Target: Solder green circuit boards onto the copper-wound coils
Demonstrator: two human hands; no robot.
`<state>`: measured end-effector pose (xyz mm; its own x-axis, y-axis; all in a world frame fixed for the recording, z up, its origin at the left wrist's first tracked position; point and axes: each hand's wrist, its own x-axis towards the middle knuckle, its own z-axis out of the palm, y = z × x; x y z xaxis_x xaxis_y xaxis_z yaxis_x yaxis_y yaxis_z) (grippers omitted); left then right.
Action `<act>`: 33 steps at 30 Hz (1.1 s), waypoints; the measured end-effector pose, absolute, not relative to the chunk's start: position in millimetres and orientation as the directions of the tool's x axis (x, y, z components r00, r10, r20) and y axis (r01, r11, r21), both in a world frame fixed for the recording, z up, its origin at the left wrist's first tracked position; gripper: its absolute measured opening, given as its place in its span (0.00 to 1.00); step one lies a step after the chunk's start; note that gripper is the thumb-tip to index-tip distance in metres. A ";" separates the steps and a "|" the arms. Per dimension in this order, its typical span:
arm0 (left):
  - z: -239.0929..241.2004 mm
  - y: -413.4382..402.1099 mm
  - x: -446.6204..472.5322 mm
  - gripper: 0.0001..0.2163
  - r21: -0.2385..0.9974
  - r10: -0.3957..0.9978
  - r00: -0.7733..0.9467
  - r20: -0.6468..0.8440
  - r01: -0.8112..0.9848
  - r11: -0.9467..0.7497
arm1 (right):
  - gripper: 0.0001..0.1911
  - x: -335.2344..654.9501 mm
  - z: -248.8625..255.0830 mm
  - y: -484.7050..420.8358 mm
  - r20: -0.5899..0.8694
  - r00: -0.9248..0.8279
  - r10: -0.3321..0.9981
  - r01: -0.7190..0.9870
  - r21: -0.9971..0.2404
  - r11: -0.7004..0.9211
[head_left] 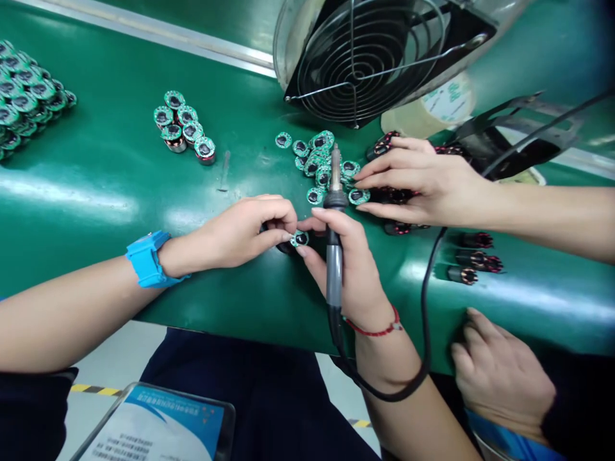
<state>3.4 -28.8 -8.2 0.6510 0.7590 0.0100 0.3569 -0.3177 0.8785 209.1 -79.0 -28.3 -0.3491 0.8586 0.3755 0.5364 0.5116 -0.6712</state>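
Observation:
My left hand, with a blue watch on the wrist, is closed around a small dark motor stator, mostly hidden by the fingers. At the stator's end is a round green circuit board with a black centre. My right hand, with a red bracelet, holds a soldering iron tip up between its fingers. Its thumb and a finger also touch the circuit board's edge. Just beyond the iron lies a pile of loose round circuit boards.
Another person's hand reaches over dark stators; a second hand rests at the front right. More stators stand between. Board-topped stators form a small group and a stack. A caged fan stands behind; the iron's cable loops right.

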 end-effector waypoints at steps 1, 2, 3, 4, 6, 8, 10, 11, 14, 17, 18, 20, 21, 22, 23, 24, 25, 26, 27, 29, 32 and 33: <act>-7.8 -28.7 4.0 0.04 0.889 0.758 0.652 0.006 0.344 -0.303 | 0.29 208.9 -29.0 -79.3 0.371 -0.338 0.865 0.520 -0.692 0.500; -7.4 -28.9 5.0 0.04 0.896 0.761 0.649 0.003 0.336 -0.290 | 0.29 208.6 -29.5 -79.7 0.371 -0.331 0.867 0.508 -0.705 0.495; -6.9 -29.1 6.1 0.04 0.901 0.767 0.641 -0.002 0.335 -0.278 | 0.29 208.2 -29.7 -80.3 0.380 -0.325 0.866 0.503 -0.707 0.498; -6.3 -29.4 7.3 0.04 0.904 0.777 0.630 -0.015 0.341 -0.259 | 0.29 207.5 -29.5 -81.0 0.395 -0.317 0.862 0.505 -0.699 0.506; -5.4 -29.9 9.6 0.04 0.907 0.796 0.603 -0.056 0.365 -0.212 | 0.30 205.5 -27.6 -82.2 0.448 -0.287 0.847 0.530 -0.662 0.530; -5.2 -29.9 11.2 0.04 0.908 0.803 0.591 -0.083 0.376 -0.183 | 0.31 202.0 -24.5 -82.9 0.500 -0.255 0.828 0.568 -0.616 0.547; -5.8 -29.6 11.9 0.04 0.907 0.801 0.594 -0.075 0.374 -0.192 | 0.32 197.4 -21.8 -82.7 0.528 -0.250 0.812 0.590 -0.581 0.560; -6.2 -29.4 11.9 0.04 0.908 0.802 0.594 -0.066 0.370 -0.199 | 0.31 195.0 -20.9 -82.4 0.532 -0.258 0.807 0.595 -0.570 0.566; -7.4 -29.3 11.5 0.04 0.908 0.804 0.592 -0.056 0.364 -0.205 | 0.28 189.1 -20.7 -82.0 0.526 -0.264 0.808 0.610 -0.559 0.563; -7.4 -29.6 11.2 0.04 0.909 0.804 0.591 -0.067 0.368 -0.194 | 0.28 187.4 -22.6 -83.6 0.520 -0.197 0.831 0.632 -0.581 0.514; -7.1 -29.7 11.1 0.03 0.909 0.805 0.589 -0.070 0.370 -0.191 | 0.28 187.6 -23.3 -84.4 0.514 -0.176 0.839 0.634 -0.593 0.497; -6.3 -29.9 11.3 0.03 0.910 0.811 0.581 -0.074 0.372 -0.184 | 0.28 188.5 -24.2 -85.8 0.502 -0.153 0.851 0.638 -0.608 0.473; -5.7 -30.0 11.4 0.03 0.910 0.814 0.576 -0.075 0.374 -0.180 | 0.27 189.0 -24.4 -86.3 0.497 -0.148 0.855 0.645 -0.607 0.465; -5.2 -30.1 11.6 0.03 0.910 0.818 0.569 -0.079 0.376 -0.173 | 0.27 189.3 -24.5 -86.7 0.494 -0.145 0.857 0.657 -0.600 0.457; -4.7 -30.2 11.8 0.03 0.911 0.822 0.563 -0.084 0.378 -0.167 | 0.26 189.4 -24.4 -86.9 0.494 -0.143 0.858 0.671 -0.588 0.451; -4.2 -30.3 12.1 0.03 0.911 0.826 0.556 -0.086 0.379 -0.160 | 0.25 189.3 -24.3 -87.0 0.493 -0.141 0.858 0.686 -0.577 0.444; -3.9 -30.5 12.4 0.03 0.913 0.830 0.551 -0.089 0.379 -0.153 | 0.25 189.1 -24.2 -87.1 0.494 -0.141 0.858 0.696 -0.567 0.441; -3.7 -30.6 12.7 0.04 0.915 0.834 0.545 -0.090 0.376 -0.147 | 0.25 188.6 -24.0 -87.1 0.494 -0.142 0.858 0.702 -0.560 0.439; -3.6 -30.7 13.0 0.04 0.918 0.839 0.537 -0.091 0.372 -0.139 | 0.24 188.1 -23.8 -87.3 0.492 -0.145 0.858 0.704 -0.558 0.439; -3.9 -30.9 13.6 0.05 0.923 0.850 0.518 -0.094 0.365 -0.120 | 0.24 186.9 -23.6 -87.7 0.486 -0.152 0.860 0.701 -0.561 0.441; -4.4 -30.5 14.4 0.05 0.929 0.865 0.492 -0.103 0.359 -0.093 | 0.26 186.0 -23.6 -88.8 0.485 -0.168 0.858 0.698 -0.556 0.451; -4.5 -30.1 14.6 0.05 0.929 0.866 0.488 -0.107 0.359 -0.088 | 0.26 186.3 -23.4 -89.2 0.488 -0.174 0.856 0.697 -0.553 0.457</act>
<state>14.6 -30.1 -4.5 0.4879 0.8663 -0.1069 0.3592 -0.0877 0.9291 186.3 -89.2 -23.4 -0.1735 0.8556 0.4876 0.6969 0.4566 -0.5531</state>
